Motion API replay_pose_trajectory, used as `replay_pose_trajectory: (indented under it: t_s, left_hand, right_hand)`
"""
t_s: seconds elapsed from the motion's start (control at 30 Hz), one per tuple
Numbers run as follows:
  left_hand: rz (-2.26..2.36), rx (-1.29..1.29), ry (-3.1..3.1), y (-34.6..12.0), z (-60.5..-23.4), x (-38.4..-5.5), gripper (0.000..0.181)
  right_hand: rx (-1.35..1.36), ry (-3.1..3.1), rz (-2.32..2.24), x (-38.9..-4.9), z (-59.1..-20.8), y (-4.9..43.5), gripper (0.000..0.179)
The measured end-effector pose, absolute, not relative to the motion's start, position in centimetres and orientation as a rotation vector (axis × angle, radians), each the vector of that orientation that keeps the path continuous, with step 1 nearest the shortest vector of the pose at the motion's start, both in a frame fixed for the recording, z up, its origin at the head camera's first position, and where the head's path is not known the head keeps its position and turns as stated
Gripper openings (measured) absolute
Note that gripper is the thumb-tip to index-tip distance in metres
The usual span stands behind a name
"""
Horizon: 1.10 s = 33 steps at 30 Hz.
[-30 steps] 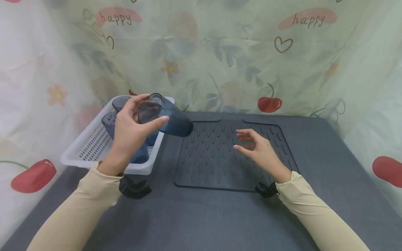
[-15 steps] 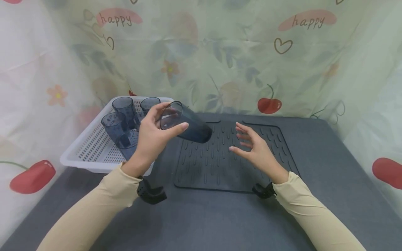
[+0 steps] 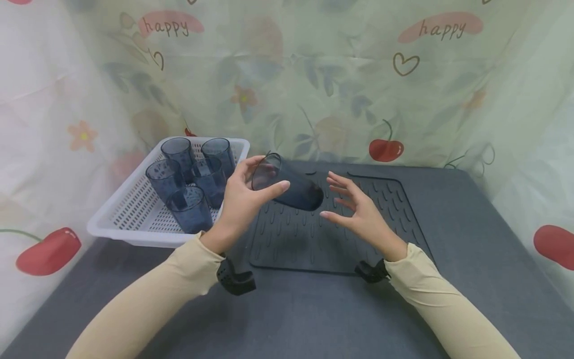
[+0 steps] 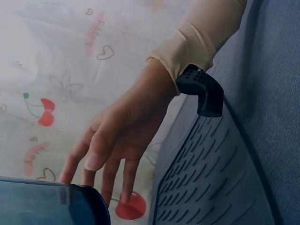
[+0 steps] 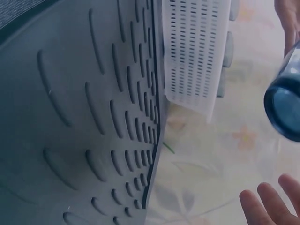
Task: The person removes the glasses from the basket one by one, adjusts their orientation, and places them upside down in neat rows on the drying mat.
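Observation:
A dark blue see-through drinking glass (image 3: 293, 187) is held near its rim by my left hand (image 3: 244, 199), thumb on the near side and fingers round the far side. It tilts with its base pointing right and down, above the dark ribbed mat (image 3: 287, 249). My right hand (image 3: 360, 212) hovers over the mat just right of the glass's base, fingers spread and holding nothing. In the left wrist view the glass (image 4: 42, 204) fills the lower left corner, apart from the right hand (image 4: 126, 122). The right wrist view shows the base of the glass (image 5: 283, 108) and several right fingertips.
At the left stands a white perforated plastic basket (image 3: 107, 224) with several upright blue glasses (image 3: 190, 212) in it. The mat lies on a dark grey table (image 3: 305, 319). A printed curtain (image 3: 287, 99) encloses the back and sides.
My left hand has carried the glass rightward and slightly down, away from the basket and over the mat. The right hand has shifted a little left toward it, its fingers spreading wider.

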<state>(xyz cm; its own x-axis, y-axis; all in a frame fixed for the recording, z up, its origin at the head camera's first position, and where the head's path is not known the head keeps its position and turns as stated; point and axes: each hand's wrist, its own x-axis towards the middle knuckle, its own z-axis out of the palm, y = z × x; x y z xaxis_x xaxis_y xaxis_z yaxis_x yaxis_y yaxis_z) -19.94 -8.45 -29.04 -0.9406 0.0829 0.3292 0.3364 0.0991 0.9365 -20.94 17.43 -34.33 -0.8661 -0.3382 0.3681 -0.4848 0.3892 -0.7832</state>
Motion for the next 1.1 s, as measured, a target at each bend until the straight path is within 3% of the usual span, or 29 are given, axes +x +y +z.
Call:
replay_pose_trajectory:
  t_s: [1.1]
  left_hand:
    - [-1.974, -0.491, -2.256, -5.7, -29.8, -19.8, 0.069]
  right_hand:
    - [0.756, -2.536, 1.445, -21.4, -34.4, 16.5, 0.083]
